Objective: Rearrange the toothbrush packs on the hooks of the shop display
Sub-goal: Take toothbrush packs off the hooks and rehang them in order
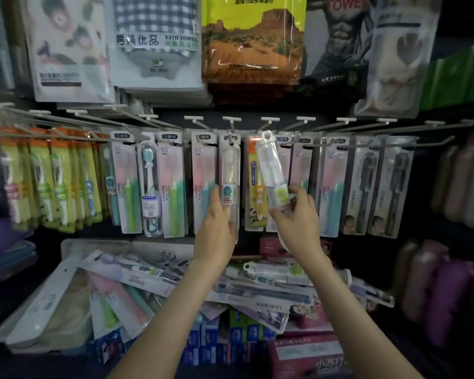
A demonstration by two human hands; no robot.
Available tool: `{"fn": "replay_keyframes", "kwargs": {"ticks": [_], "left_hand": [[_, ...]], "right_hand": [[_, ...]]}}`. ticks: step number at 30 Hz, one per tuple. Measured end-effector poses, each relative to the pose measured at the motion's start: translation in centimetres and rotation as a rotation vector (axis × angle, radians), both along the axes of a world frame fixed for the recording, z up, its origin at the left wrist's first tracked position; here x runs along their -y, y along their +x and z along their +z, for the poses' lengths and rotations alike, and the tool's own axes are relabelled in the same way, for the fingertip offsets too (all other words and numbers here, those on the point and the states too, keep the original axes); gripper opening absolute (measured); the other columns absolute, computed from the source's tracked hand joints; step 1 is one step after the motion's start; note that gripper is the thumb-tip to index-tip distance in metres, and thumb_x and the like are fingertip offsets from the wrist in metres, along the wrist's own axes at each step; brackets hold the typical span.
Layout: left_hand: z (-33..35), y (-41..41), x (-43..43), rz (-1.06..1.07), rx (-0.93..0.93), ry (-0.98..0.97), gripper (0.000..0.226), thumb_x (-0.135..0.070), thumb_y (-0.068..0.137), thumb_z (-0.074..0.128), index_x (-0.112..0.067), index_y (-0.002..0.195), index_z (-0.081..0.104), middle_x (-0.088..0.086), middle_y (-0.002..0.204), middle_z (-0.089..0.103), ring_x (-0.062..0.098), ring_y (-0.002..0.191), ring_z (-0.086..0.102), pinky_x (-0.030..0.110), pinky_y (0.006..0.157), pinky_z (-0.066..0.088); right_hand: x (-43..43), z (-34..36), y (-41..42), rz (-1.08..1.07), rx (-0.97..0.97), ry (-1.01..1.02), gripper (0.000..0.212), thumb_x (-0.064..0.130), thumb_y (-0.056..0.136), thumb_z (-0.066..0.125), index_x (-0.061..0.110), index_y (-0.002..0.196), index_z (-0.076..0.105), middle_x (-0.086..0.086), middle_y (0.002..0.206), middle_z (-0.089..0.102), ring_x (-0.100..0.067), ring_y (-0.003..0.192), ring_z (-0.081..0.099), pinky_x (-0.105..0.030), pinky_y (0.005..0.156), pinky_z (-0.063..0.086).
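Toothbrush packs of clear plastic (173, 181) hang in a row on grey wire hooks (231, 129). The fingers of the left hand (216, 222) hold a clear hanging pack with an orange label (229, 170). The fingers of the right hand (296, 214) pinch a tilted clear tube pack with a white cap (271, 165), just right of it. Hanging step, I think: next its cap hole must slide onto a hook.

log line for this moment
left hand holds hanging clear pack | right hand pinches tilted tube pack | top near hook
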State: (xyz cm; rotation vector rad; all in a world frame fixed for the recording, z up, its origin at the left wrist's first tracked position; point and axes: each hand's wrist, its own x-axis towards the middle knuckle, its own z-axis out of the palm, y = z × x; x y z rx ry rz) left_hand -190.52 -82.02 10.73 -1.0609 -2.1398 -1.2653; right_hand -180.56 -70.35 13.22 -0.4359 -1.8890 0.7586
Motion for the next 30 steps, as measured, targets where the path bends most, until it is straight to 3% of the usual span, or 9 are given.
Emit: {"fn": "replay_keyframes", "kwargs": {"ticks": [2,5,7,9,12,15,18,21,30], "left_hand": [[0.1,-0.1,0.0,-0.023,0.052,0.015,0.076,-0.009,0.094,0.052,-0.014,0.151,0.001,0.011,0.12,0.054,0.02,0.087,0.059,0.026,0.067,0.044],[0.3,-0.2,0.2,-0.018,0.061,-0.023,0.063,-0.014,0.094,0.052,-0.008,0.147,0.019,0.012,0.132,0.046,0.025,0.111,0.054,0.028,0.082,0.042],[0.4,-0.1,0.6,-0.024,0.072,-0.026,0.059,-0.015,0.093,0.053,-0.007,0.145,0.026,0.011,0.136,0.043,0.025,0.118,0.05,0.028,0.089,0.04],[0.4,-0.2,1.1,-0.033,0.076,-0.007,0.057,-0.015,0.092,0.054,-0.007,0.143,0.03,0.01,0.134,0.043,0.025,0.113,0.051,0.029,0.089,0.04],[0.3,-1.0,1.9,-0.018,0.061,-0.019,0.051,-0.017,0.091,0.055,-0.007,0.137,0.038,0.011,0.126,0.049,0.027,0.104,0.055,0.035,0.086,0.047],[0.4,-1.7,2.6,-0.017,0.082,-0.033,0.043,-0.019,0.091,0.054,-0.008,0.131,0.045,0.01,0.114,0.059,0.025,0.096,0.058,0.035,0.079,0.048],[0.5,-2.1,3.2,-0.023,0.102,-0.033,0.036,-0.019,0.093,0.053,-0.012,0.129,0.049,0.004,0.104,0.063,0.02,0.082,0.058,0.031,0.069,0.045],[0.5,-2.5,3.6,-0.031,0.093,-0.013,0.034,-0.021,0.094,0.053,-0.014,0.127,0.051,0.002,0.105,0.062,0.017,0.08,0.057,0.027,0.068,0.041],[0.4,-3.1,4.6,-0.085,0.088,0.038,0.034,-0.022,0.093,0.056,-0.014,0.126,0.053,0.0,0.1,0.06,0.016,0.082,0.059,0.03,0.073,0.048]], "right_hand": [[0.4,0.4,0.7,-0.004,-0.048,0.001,0.047,0.016,0.086,0.066,0.017,0.126,0.04,-0.001,0.116,0.042,-0.004,0.079,0.047,-0.011,0.067,0.036],[0.8,0.8,1.6,-0.016,-0.119,0.055,0.051,0.017,0.085,0.067,0.019,0.127,0.04,-0.002,0.116,0.044,-0.014,0.091,0.049,-0.021,0.078,0.039],[0.6,0.9,2.2,0.005,-0.095,0.114,0.05,0.017,0.086,0.066,0.019,0.129,0.042,0.002,0.112,0.043,-0.012,0.087,0.05,-0.014,0.074,0.037],[0.2,0.4,2.7,0.022,0.004,0.188,0.047,0.016,0.086,0.066,0.018,0.129,0.045,0.004,0.11,0.042,-0.012,0.093,0.047,-0.011,0.074,0.034],[-1.0,-1.4,3.0,0.026,0.199,0.252,0.047,0.013,0.085,0.067,0.016,0.129,0.051,0.003,0.107,0.044,-0.02,0.108,0.046,-0.025,0.091,0.038],[-2.4,-3.2,3.0,0.025,0.422,0.268,0.048,0.01,0.085,0.066,0.015,0.13,0.051,0.001,0.107,0.044,-0.024,0.113,0.044,-0.027,0.094,0.034],[-3.5,-4.8,2.4,0.032,0.679,0.298,0.051,0.012,0.085,0.065,0.017,0.133,0.049,-0.007,0.118,0.049,-0.027,0.117,0.044,-0.029,0.096,0.034],[-3.7,-6.1,1.0,0.059,0.887,0.306,0.051,0.018,0.087,0.062,0.021,0.136,0.047,-0.008,0.133,0.047,-0.028,0.128,0.039,-0.034,0.103,0.033],[-3.7,-7.1,-0.5,0.102,1.007,0.356,0.055,0.025,0.09,0.056,0.024,0.142,0.038,-0.008,0.142,0.044,-0.027,0.13,0.039,-0.038,0.107,0.035]]}}
